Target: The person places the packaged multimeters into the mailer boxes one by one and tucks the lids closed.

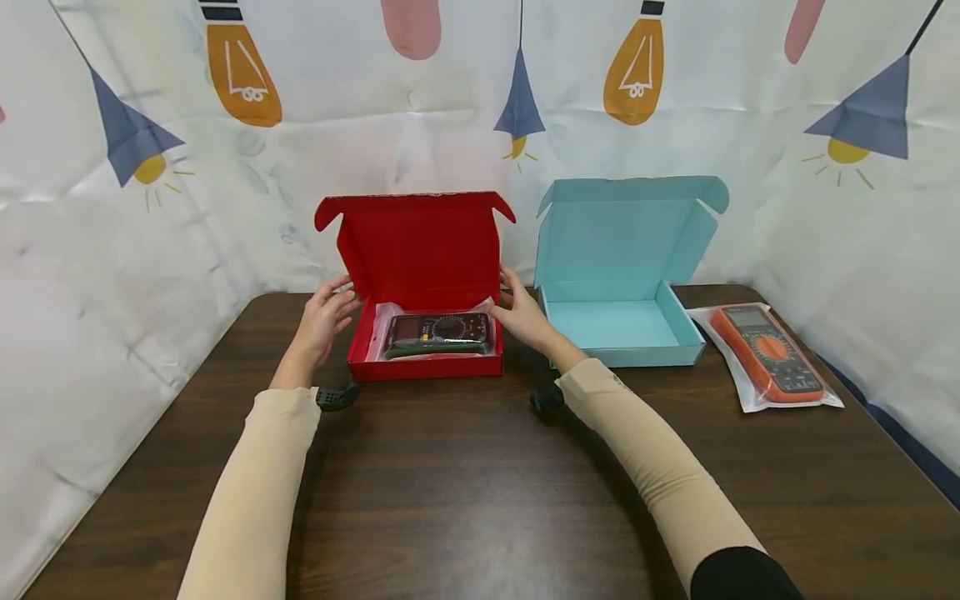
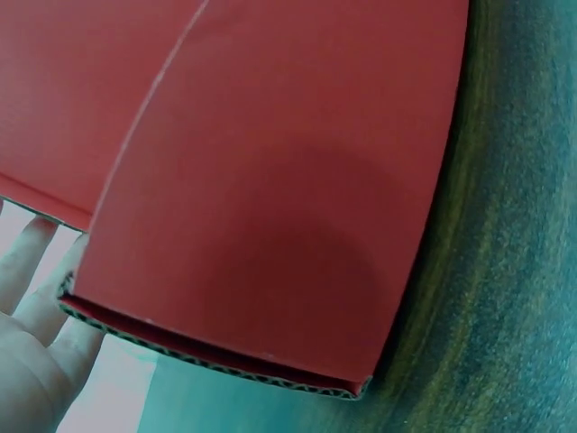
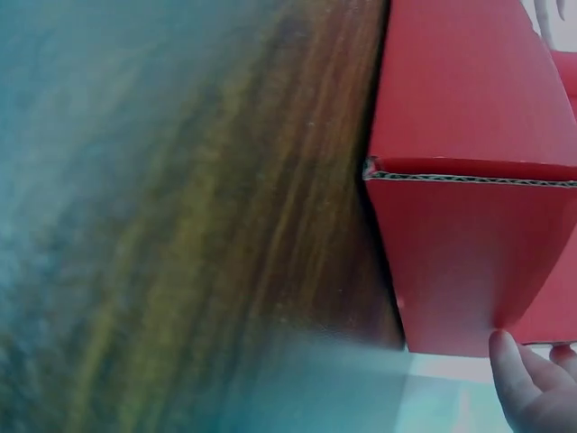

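Observation:
A red cardboard box (image 1: 427,368) stands on the table with its lid (image 1: 420,250) raised. Inside it lies a dark multimeter (image 1: 438,332) in clear plastic wrapping. My left hand (image 1: 322,317) is at the box's left side by the lid hinge, fingers extended and spread. On the opposite side, my right hand (image 1: 525,318) has its thumb against the side wall, as the right wrist view shows of the red box (image 3: 469,253); its other fingers reach toward the lid's edge. The left wrist view shows the box's side wall (image 2: 270,198) beside the left fingers.
To the right stands an open light blue box (image 1: 622,357) with nothing inside. Near the table's right edge lies an orange multimeter (image 1: 772,350) in a clear plastic bag. A patterned white cloth (image 1: 450,150) hangs behind the brown table (image 1: 450,483).

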{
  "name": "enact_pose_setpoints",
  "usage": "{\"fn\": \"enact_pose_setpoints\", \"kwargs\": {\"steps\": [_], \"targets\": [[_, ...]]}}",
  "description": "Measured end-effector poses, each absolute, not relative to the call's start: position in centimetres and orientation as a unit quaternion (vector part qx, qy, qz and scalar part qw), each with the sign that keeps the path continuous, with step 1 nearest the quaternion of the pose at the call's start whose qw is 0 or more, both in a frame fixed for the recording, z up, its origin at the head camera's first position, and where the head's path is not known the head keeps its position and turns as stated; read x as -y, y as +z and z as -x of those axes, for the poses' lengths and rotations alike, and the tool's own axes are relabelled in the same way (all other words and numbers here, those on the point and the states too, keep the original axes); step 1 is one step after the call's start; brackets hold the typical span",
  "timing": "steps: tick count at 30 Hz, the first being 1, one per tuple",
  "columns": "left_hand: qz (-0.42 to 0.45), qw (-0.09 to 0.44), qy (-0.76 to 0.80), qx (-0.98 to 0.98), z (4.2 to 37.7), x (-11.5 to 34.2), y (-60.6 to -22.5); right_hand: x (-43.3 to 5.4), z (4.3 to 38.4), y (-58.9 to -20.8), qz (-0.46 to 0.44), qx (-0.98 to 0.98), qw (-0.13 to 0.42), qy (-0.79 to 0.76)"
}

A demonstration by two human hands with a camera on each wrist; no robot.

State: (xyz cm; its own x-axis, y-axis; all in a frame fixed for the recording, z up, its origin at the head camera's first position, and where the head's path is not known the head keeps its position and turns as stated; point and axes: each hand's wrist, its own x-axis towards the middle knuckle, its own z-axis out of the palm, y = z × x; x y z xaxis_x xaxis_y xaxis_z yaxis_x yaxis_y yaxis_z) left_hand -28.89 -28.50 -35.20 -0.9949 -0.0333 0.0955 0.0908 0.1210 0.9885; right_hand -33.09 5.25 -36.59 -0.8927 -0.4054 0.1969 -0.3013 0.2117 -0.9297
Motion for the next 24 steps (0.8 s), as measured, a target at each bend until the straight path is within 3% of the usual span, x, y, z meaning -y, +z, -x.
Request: {"fn": "enact_pose_setpoints", "kwargs": {"steps": [24], "targets": [[0.046, 0.044, -0.649, 0.758, 28.15, 29.08, -35.93, -5.51, 32.68, -36.5, 0.229, -0.751, 0.079, -0.614]]}}
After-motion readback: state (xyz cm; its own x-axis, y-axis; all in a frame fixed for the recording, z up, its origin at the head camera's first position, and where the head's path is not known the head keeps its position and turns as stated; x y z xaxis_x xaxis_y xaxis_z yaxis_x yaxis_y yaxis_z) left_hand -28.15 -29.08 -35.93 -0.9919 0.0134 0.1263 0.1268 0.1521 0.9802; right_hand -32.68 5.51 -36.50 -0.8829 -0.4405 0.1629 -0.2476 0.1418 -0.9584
